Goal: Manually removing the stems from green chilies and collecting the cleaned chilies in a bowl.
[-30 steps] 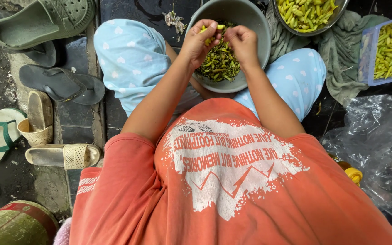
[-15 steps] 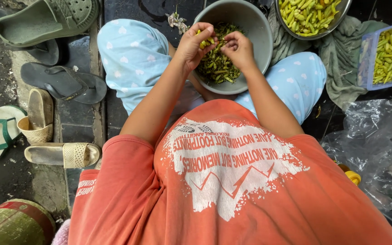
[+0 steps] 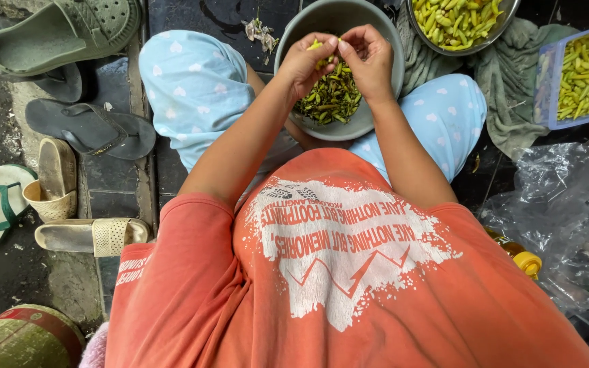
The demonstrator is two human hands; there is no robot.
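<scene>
I sit cross-legged with a grey bowl (image 3: 376,116) between my knees; it holds a heap of dark green stems and pieces (image 3: 332,99). Above the bowl my left hand (image 3: 305,65) and my right hand (image 3: 369,58) meet at the fingertips. Both pinch one small yellow-green chili (image 3: 318,46), of which only the tip shows between the fingers.
A metal bowl of yellow-green chilies (image 3: 458,20) stands at the top, on a green cloth (image 3: 512,102). A blue-rimmed tray (image 3: 584,68) with more chilies is at the right, above a crumpled plastic bag (image 3: 560,211). Sandals and slippers (image 3: 63,143) lie at the left.
Both hands have stayed over the grey bowl, fingertips working on a chili; they have drawn closer together and shifted slightly up in the view.
</scene>
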